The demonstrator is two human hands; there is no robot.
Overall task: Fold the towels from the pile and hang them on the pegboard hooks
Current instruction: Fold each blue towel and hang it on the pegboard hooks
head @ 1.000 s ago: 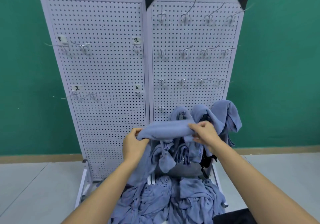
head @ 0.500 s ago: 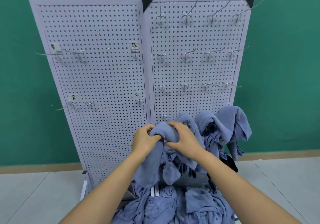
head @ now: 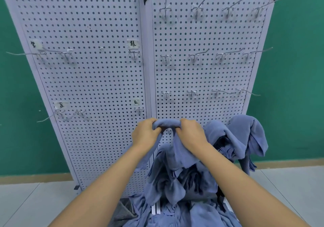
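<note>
Left hand [head: 146,134]: fingers curled round the top fold of a blue-grey cloth towel [head: 166,123], gripping it. Right hand [head: 192,133]: gripping the same fold, just beside the left hand.

The towel is held up in front of the lower part of the white perforated metal pegboard [head: 91,79], near the seam between its two panels. The rest of the towel hangs down between the forearms.

More blue-grey hung towels [head: 245,135] are bunched at the lower right of the board, just beside the right hand. A loose pile of blue-grey towels [head: 184,211] lies at the foot of the board.

Bare wire hooks [head: 198,54] stand in rows on the right panel. Small handwritten paper labels [head: 133,43] sit above hooks on the left panel.

A green wall [head: 298,69] is behind, with a pale tiled floor [head: 26,202] below.
</note>
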